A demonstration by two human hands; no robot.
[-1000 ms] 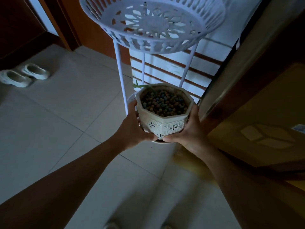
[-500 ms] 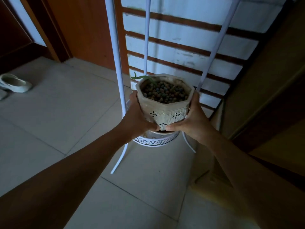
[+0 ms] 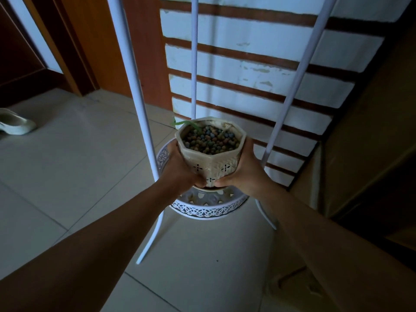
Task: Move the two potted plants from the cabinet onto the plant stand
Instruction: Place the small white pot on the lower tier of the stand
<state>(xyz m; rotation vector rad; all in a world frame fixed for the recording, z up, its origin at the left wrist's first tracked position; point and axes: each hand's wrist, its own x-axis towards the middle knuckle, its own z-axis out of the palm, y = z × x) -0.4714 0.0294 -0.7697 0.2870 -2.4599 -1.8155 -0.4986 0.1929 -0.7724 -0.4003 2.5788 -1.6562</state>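
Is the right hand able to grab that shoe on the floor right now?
Probably not. The right hand and left hand both clasp the pot over the stand's lower tray, and the shoe lies far off to the left.

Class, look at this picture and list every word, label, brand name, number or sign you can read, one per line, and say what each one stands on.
None: no readable text shows anywhere.
The pot, held by the left hand and right hand, bears only small cross-shaped marks, which are ornament, not letters.
The plant stand's lower tray has only a lattice pattern.
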